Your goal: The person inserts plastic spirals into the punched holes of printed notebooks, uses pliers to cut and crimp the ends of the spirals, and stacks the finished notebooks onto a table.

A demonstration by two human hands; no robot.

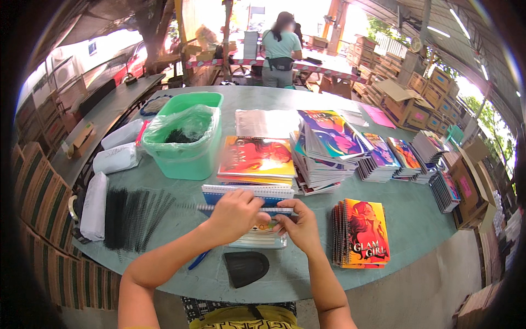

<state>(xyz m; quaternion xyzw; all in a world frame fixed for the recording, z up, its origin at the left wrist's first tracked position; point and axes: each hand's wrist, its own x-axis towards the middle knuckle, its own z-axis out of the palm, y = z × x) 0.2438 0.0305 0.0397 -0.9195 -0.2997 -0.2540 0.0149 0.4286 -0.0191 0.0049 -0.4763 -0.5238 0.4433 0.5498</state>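
A blue notebook (212, 195) with a white punched edge lies in front of me, and a spiral binding coil (204, 207) runs along an edge nearest me, its loose end sticking out to the left. My left hand (238, 214) curls closed over the coil and the edge. At the right end of that edge, my right hand (298, 223) pinches the notebook between thumb and fingers. Under my hands sits another stack of notebooks (256, 239), partly hidden. Just beyond lies a pile of orange-covered notebooks (257, 159).
Loose black coils (134, 214) lie at left beside white rolls (95, 205). A green bin (189, 159) with a plastic liner stands behind them. Bound notebooks (361, 233) and taller stacks (329, 145) stand right. A black curved pad (246, 268) lies near the front edge.
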